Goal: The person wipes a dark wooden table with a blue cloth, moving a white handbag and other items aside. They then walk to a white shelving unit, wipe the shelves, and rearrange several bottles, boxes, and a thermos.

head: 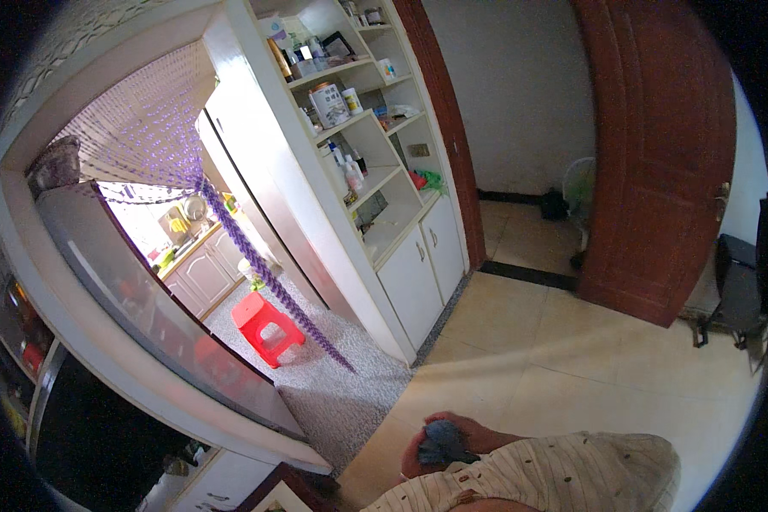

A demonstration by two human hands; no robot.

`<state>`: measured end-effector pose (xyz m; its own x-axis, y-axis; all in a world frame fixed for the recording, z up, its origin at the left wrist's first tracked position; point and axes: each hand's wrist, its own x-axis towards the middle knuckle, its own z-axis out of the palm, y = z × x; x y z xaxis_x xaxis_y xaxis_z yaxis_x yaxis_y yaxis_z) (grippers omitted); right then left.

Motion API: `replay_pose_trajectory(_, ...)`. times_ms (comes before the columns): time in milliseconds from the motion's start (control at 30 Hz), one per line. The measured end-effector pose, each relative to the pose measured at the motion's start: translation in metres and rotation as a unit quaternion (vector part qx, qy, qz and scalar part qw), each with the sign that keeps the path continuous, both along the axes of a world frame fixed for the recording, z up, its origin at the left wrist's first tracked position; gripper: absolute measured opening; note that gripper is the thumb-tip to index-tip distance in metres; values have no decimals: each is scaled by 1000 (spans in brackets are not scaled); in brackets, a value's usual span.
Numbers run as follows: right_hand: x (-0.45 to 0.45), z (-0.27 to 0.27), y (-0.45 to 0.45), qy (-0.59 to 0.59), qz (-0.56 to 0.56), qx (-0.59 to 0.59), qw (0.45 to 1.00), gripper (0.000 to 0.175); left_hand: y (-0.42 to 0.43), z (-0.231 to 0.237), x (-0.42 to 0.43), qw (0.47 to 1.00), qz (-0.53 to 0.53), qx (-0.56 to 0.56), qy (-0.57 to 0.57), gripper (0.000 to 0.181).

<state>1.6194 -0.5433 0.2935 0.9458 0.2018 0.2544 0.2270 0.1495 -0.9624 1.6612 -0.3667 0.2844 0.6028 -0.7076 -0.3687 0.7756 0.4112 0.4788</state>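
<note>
A small dark blue-grey bundle, apparently cloth (443,444), is held low in front of my body, near the bottom of the view. My left hand (412,456) curls around its left side. From the right, my right hand (479,432) grips its far and right sides. The cream patterned garment (537,470) that I wear hides part of both forearms. How the bundle is folded cannot be made out. Beneath the hands lies the beige tiled floor (518,390).
A red plastic stool (269,329) stands on the grey speckled floor (352,409) past the opening at left. A purple bead curtain (265,272) hangs gathered there. White shelves (374,185) hold bottles and cans. At right, a brown door (659,166) stands ajar beside a dark threshold (528,275).
</note>
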Motion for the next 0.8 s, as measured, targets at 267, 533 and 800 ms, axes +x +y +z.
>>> replay_pose_trajectory(267, 122, 4, -29, -113, -11, -380, 918, 49, 1, 16, 89, 996, 53, 73, -4, 57)
replay_pose_trajectory(533, 228, 103, -35, -80, 55, -242, 965, 53, -6, 27, 227, 988, 115, -60, -85, 64)
replay_pose_trajectory(800, 303, 74, -81, 30, -118, -260, 958, 52, -75, 17, 318, 994, 63, 12, -87, 48)
